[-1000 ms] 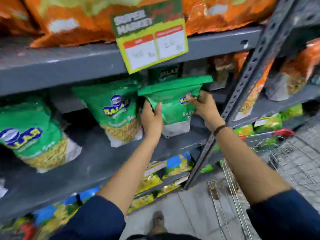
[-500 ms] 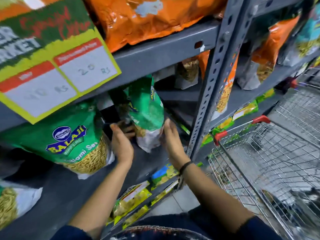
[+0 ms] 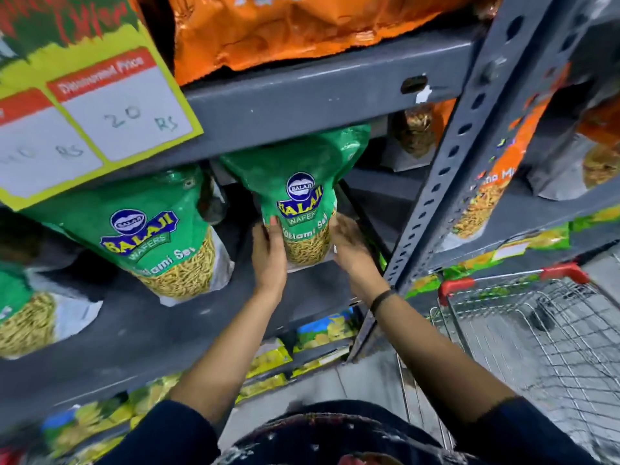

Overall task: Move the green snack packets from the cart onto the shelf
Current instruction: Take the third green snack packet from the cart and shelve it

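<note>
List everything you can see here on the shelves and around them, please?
Green snack packets: three in view, green, on the middle grey shelf; the rightmost sits between both hands.
Orange packets: several, orange, on the shelf above and to the right.
Price sign: one, yellow and red, hanging from the upper shelf edge, marked 20 RS.
Yellow packets: several, on the lower shelves.
Shelf upright: one, grey, perforated.
Cart: one, wire with red handle, lower right.
Left hand: on the packet's left side.
Right hand: on its right side.
</note>
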{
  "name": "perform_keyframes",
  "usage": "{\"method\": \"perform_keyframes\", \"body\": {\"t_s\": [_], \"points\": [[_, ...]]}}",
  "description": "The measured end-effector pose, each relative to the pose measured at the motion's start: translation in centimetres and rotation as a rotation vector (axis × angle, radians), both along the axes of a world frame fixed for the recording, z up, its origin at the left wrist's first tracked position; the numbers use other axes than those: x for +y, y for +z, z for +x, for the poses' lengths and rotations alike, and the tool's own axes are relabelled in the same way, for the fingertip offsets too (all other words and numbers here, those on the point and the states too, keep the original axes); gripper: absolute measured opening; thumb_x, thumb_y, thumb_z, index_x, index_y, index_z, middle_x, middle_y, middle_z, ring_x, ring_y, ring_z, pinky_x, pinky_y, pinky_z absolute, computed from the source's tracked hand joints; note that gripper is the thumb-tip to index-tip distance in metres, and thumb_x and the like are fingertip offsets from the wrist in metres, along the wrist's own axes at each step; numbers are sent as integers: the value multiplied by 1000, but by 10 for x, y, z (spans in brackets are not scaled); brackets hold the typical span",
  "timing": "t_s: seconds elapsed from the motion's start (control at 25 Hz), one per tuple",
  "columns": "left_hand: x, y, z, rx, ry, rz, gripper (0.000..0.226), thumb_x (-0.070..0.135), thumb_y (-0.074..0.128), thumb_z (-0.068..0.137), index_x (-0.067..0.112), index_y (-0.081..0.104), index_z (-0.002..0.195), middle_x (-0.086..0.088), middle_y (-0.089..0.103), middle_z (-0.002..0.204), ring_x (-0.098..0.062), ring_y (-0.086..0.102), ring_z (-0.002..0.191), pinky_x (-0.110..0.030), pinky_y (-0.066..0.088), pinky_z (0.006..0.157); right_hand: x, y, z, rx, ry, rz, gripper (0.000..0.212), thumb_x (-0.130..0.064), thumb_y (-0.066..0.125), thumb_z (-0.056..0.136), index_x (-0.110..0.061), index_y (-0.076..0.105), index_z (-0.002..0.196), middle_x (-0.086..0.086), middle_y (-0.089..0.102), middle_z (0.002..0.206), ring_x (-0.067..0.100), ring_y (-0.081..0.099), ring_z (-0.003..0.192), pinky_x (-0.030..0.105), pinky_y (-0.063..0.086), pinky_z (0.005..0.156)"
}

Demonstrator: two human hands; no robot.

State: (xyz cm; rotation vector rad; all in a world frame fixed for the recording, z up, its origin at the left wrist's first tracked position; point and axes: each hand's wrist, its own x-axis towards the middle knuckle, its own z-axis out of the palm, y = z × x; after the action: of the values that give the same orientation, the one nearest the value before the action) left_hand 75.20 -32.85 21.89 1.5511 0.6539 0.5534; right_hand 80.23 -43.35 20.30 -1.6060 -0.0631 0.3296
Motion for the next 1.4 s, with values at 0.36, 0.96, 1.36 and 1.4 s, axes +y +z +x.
{"method": "perform_keyframes", "body": {"t_s": [0.36,0.96,1.36,1.4], "points": [[9,-33,-61,-61,415,159,26,28,34,94,15,49,111,-3,55,108,-8,50,95,-22,37,89,6,-30,-54,-113,-253,115,15,-29,45,93,-28,51,80,-3,55,80,15,52,79,33,43,78],[158,-50,-129,85,290,-155,79,78,31,72,30,38,134,0,43,144,-16,42,129,-48,31,113,144,-34,-103,-16,594,26,76,-69,38,77,-25,27,139,4,38,147,19,34,137,50,30,114],[184,-56,-212,-16,722,-73,41,27,32,97,5,34,132,-12,42,134,-11,44,114,-21,29,100,166,-42,-221,-463,186,-26,14,-30,38,95,-26,51,97,0,52,91,19,51,90,36,44,84],[204,-57,-226,-55,791,-41,41,23,33,97,0,32,131,-14,41,133,-12,45,115,-19,28,100,183,-41,-237,-435,313,-20,15,-28,39,95,-22,52,100,3,55,95,18,52,92,33,43,85]]}}
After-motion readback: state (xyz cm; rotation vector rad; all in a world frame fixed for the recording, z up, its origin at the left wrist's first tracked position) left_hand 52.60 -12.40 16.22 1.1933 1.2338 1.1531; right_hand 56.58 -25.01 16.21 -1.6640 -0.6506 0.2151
